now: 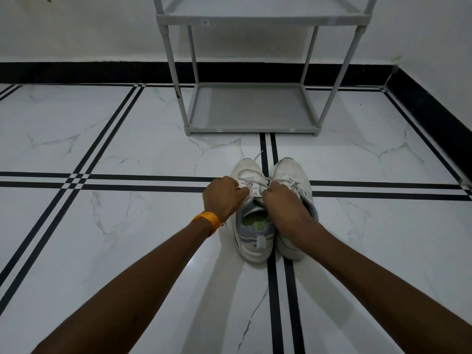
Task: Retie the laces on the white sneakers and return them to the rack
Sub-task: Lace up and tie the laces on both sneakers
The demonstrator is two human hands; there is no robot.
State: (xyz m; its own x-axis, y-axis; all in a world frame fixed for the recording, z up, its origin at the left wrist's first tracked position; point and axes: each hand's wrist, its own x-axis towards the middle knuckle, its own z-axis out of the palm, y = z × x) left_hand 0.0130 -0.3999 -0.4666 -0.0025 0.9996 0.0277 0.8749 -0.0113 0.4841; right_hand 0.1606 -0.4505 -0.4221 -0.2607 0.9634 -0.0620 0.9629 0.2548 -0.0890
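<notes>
The lacing step is judged to be in hand; the laces (pixel 255 186) of the left sneaker (pixel 251 210) are pinched by both the left hand (pixel 224 196) and the right hand (pixel 282 200), each clenched on a strand. Next, a crossing and a firm pull are called for. Both sneakers lie side by side before the rack (pixel 251 108), toes pointed toward it, long axes running rackward; the right sneaker (pixel 293 180) is partly hidden.
</notes>
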